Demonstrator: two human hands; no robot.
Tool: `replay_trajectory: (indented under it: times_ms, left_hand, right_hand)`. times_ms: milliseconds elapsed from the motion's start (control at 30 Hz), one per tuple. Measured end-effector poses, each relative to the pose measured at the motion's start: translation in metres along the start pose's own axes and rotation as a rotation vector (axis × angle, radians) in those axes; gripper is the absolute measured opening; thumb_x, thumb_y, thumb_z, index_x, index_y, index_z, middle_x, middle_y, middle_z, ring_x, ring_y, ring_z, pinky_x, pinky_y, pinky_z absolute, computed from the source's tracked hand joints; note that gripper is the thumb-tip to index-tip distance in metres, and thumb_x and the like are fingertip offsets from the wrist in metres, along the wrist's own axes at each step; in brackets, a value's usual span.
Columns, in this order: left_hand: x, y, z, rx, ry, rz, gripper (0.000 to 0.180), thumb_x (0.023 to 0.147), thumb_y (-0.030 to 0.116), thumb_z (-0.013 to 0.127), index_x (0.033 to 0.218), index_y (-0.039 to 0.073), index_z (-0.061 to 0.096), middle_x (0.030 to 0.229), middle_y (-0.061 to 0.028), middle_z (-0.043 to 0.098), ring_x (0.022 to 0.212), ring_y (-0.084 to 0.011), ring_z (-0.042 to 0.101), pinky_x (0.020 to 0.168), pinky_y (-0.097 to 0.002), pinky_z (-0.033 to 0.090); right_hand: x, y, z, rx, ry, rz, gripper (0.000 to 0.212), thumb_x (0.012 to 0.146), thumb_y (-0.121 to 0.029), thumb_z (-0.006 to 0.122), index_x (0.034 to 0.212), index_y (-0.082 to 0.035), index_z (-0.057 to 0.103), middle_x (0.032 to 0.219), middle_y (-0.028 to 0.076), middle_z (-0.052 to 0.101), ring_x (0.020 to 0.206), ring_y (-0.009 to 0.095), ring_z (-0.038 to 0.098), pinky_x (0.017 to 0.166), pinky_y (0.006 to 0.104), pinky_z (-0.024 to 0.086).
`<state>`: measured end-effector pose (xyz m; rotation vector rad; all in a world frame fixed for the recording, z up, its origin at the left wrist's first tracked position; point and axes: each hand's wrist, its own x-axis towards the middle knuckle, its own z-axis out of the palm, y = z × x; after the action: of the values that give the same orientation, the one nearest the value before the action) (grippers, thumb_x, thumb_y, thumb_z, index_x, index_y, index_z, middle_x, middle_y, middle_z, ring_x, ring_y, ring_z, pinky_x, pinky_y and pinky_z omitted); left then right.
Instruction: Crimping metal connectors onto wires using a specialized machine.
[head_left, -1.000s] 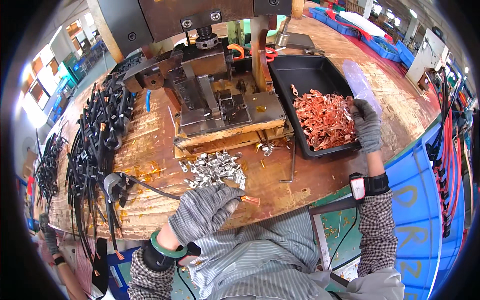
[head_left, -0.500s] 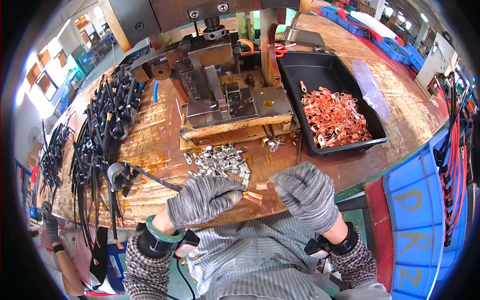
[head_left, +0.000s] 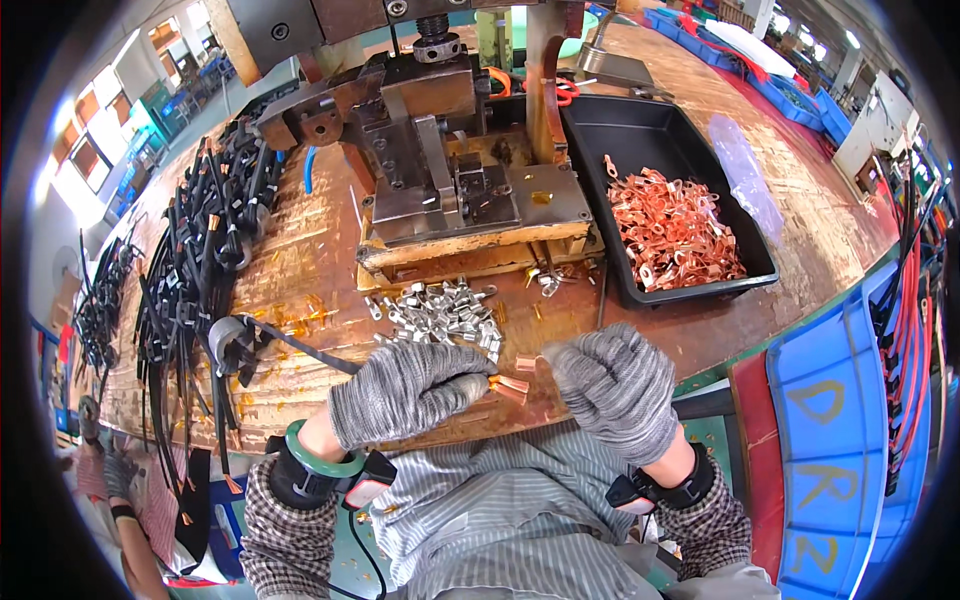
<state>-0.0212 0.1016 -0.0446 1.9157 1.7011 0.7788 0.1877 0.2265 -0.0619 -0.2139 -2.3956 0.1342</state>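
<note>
My left hand, in a grey knit glove, is closed around a black cable. The cable's bare copper strands stick out past my thumb and fingertips, pointing right. My right hand, gloved the same way, is closed in a pinch. At its fingertips shows a small copper terminal lug, just above the strands and apart from them. My fingers hide the lug's other end. Beyond my left hand lies a pile of silver metal terminals on the wooden table.
A steel press stands ahead. Right of it, a black tray holds many copper lugs. Bundled black cables cover the table's left side. A blue bin is at the right. At far left, another person's gloved hand shows.
My right hand and the copper lug have risen slightly. My left hand shifts a little up with the cable. At far left the other person's hands have moved.
</note>
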Motion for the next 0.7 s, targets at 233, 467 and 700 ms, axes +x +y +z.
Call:
replay_trajectory:
  times_ms: [233,467,700]
  left_hand:
    - [0.002,0.007,-0.005,-0.057,-0.044,-0.094,0.024,0.085,0.023,0.056,0.102,0.007,0.062,0.090,-0.0137,0.063,0.083,-0.0296,0.061,0.073,-0.0360,0.048]
    - [0.006,0.007,-0.002,-0.091,-0.012,-0.008,0.024,0.088,0.021,0.052,0.107,0.008,0.059,0.098,-0.0096,0.063,0.091,-0.0240,0.062,0.080,-0.0313,0.047]
    - [0.001,0.012,-0.001,-0.113,-0.042,-0.147,0.027,0.087,0.023,0.053,0.108,0.007,0.059,0.100,-0.0120,0.062,0.092,-0.0270,0.060,0.080,-0.0340,0.047]
  right_hand:
    - [-0.005,-0.004,0.009,0.013,-0.032,-0.045,0.041,0.063,-0.013,0.060,0.103,-0.007,0.060,0.086,0.006,0.059,0.074,0.024,0.057,0.059,0.0352,0.048]
    - [-0.004,-0.010,0.006,0.229,-0.083,0.102,0.032,0.072,-0.010,0.059,0.103,-0.007,0.059,0.087,0.010,0.058,0.074,0.028,0.056,0.061,0.0377,0.047]
    - [-0.009,-0.004,0.014,0.699,-0.185,0.302,0.027,0.080,-0.015,0.059,0.105,-0.006,0.058,0.085,0.012,0.057,0.074,0.028,0.057,0.066,0.0349,0.047]
